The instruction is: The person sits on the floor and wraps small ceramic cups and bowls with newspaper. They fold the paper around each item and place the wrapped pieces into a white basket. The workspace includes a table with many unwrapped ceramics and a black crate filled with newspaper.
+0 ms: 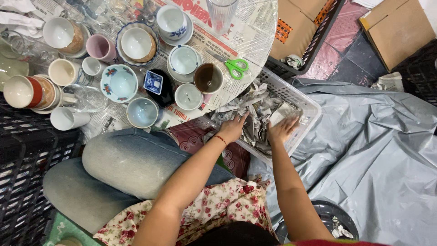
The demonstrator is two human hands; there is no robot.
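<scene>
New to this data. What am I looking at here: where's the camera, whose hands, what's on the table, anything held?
There is no machine here: a seated person works with two bare hands, and the one picture comes from a camera on their head, looking straight down.

The left hand, with a red string at the wrist, and the right hand both reach into a white plastic basket filled with crumpled newspaper. Both hands press into the paper; whether the fingers grip anything under it cannot be told.

Beside the basket stands a round table covered in newspaper under clear plastic. It carries many cups and bowls, among them a pink mug, a flowered bowl and a brown-lined cup, plus green-handled scissors. A grey plastic sheet lies on the floor to the right.
</scene>
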